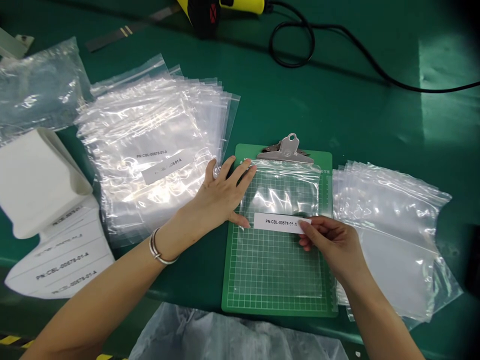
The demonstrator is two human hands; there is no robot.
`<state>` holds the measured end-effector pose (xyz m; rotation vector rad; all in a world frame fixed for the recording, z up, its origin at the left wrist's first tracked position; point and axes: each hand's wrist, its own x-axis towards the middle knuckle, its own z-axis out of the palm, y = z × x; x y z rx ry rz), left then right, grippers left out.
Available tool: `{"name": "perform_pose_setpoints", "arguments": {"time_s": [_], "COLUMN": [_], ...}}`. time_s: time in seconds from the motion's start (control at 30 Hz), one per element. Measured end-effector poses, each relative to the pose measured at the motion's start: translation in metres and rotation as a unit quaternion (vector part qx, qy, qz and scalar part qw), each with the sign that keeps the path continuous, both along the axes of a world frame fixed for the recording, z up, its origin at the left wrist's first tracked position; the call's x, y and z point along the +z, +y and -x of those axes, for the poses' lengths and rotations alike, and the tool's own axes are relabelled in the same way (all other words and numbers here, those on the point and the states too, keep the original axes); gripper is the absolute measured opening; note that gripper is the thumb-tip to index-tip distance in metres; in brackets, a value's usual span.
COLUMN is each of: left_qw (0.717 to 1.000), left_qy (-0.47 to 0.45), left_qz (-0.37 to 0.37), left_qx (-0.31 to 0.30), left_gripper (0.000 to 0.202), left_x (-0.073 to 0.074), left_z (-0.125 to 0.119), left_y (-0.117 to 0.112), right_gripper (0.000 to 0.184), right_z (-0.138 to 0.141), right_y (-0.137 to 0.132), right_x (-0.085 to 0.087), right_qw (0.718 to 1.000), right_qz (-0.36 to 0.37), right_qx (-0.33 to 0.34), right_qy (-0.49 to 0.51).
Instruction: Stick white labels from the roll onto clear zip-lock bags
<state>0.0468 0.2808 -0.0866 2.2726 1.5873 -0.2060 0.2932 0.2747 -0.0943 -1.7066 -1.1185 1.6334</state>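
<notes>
A clear zip bag (281, 235) lies on a green gridded clipboard (325, 165), its top under the metal clip (287, 148). My left hand (221, 195) lies flat with fingers spread on the bag's left edge, thumb by the label's left end. My right hand (330, 242) pinches the right end of a white label (279, 222) printed "PN:CBL-00578-01-A" and holds it across the middle of the bag.
A fanned stack of labelled bags (150, 150) lies to the left, unlabelled bags (390, 235) to the right. A roll of white labels (45, 210) trails off the left front edge. A yellow tool (221, 7) and black cable (337, 35) lie at the back.
</notes>
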Motion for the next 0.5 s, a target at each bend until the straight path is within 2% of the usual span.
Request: {"name": "perform_pose_setpoints", "arguments": {"time_s": [0.3,0.5], "left_qw": [1.000,1.000], "left_qy": [-0.001,0.011], "left_qz": [-0.007,-0.003], "left_qx": [0.000,0.000], "left_gripper": [0.115,0.119], "left_x": [-0.0002,0.0013], "left_z": [-0.0001,-0.0015], "left_y": [-0.0003,0.0010], "right_gripper": [0.021,0.026], "right_z": [0.0016,0.0067], "right_y": [-0.0001,-0.0018], "right_x": [0.0011,0.0043], "right_qw": [1.000,0.999], "right_qz": [-0.004,-0.005], "right_qx": [0.003,0.012], "right_qy": [-0.004,-0.046]}}
